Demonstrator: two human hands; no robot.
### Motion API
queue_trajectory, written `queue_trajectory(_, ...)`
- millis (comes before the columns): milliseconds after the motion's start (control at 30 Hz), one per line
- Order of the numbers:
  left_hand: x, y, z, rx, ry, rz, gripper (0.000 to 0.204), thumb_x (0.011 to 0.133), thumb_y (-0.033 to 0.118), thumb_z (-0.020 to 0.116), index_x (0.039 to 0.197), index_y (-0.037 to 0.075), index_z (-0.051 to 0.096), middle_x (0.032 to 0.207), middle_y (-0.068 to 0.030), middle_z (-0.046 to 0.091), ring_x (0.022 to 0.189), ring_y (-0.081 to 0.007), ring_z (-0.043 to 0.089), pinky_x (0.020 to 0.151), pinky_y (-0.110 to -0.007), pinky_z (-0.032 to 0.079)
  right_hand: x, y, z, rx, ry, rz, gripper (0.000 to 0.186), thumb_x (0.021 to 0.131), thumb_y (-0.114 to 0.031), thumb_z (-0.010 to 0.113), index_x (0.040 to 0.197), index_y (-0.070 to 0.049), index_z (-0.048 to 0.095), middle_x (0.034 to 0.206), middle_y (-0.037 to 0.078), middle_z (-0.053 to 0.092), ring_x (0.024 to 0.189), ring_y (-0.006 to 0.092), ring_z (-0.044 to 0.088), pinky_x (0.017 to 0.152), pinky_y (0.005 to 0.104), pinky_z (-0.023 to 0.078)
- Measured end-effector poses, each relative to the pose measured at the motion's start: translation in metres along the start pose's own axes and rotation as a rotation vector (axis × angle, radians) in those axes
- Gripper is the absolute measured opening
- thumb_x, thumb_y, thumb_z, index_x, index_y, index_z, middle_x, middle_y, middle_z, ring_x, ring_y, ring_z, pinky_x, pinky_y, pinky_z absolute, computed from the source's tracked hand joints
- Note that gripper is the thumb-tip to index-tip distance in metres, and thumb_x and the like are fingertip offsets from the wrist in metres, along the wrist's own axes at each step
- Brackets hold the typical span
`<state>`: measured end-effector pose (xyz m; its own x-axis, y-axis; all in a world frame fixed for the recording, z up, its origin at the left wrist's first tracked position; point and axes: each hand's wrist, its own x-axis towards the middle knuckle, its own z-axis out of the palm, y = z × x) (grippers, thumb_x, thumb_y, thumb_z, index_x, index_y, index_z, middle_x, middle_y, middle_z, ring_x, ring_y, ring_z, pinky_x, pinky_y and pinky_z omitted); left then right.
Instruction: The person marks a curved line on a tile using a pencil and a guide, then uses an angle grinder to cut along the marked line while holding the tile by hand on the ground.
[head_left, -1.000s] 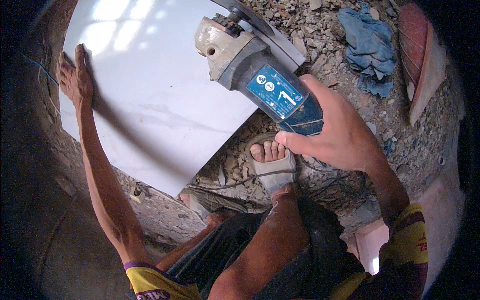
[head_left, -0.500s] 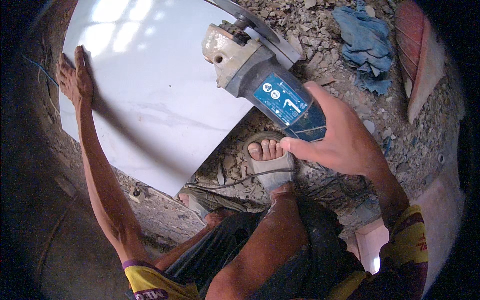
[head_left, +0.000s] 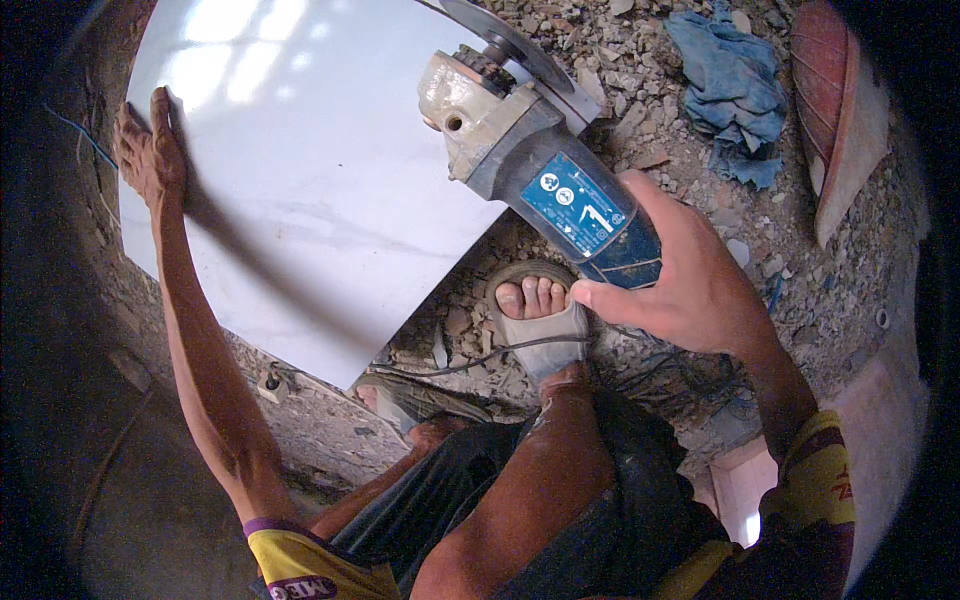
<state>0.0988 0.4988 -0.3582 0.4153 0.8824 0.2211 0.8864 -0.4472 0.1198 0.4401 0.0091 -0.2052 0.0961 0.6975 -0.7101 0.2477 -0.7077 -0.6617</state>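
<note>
A glossy white tile with faint grey veins lies on the rubble, window light reflecting off its far part. My left hand rests on its left edge, fingers stretched out. My right hand is wrapped round the rear body of a blue and grey angle grinder. The grinder's disc stands over the tile's far right edge; whether it touches the tile I cannot tell. Part of the right hand's grip is hidden behind the grinder.
Broken rubble covers the ground. A crumpled blue cloth and a red, ridged piece lie at the far right. My sandalled foot is close to the tile's near edge, with a dark cable across the sandal. A socket lies at left.
The grinder has shifted slightly to the right and a little nearer, together with my right hand. My left hand and the tile stay almost unchanged.
</note>
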Motion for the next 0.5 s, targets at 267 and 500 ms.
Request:
queue_trajectory(267, 0.005, -0.004, -0.003, 0.044, 0.028, 0.002, 0.101, 0.103, 0.084, 0.045, 0.173, 0.010, 0.041, 0.178, -0.0206, 0.037, 0.166, -0.0379, 0.029, 0.136, -0.051, 0.018, -0.010, 0.004, 0.002, 0.031, 0.045, -0.037, 0.069, 0.083, -0.019, 0.094, 0.140, 0.001, 0.059, 0.110, 0.017, 0.073, 0.100, 0.0255, 0.072, 0.092, 0.0417, 0.057)
queue_trajectory(500, 0.004, -0.005, -0.005, 0.069, 0.021, 0.019, 0.100, 0.105, 0.082, 0.043, 0.172, 0.008, 0.042, 0.179, -0.0203, 0.036, 0.167, -0.0373, 0.027, 0.137, -0.051, 0.018, -0.014, -0.001, -0.002, 0.035, -0.015, 0.022, 0.070, 0.083, -0.019, 0.093, 0.140, 0.001, 0.059, 0.112, 0.019, 0.074, 0.102, 0.0268, 0.074, 0.092, 0.0424, 0.057)
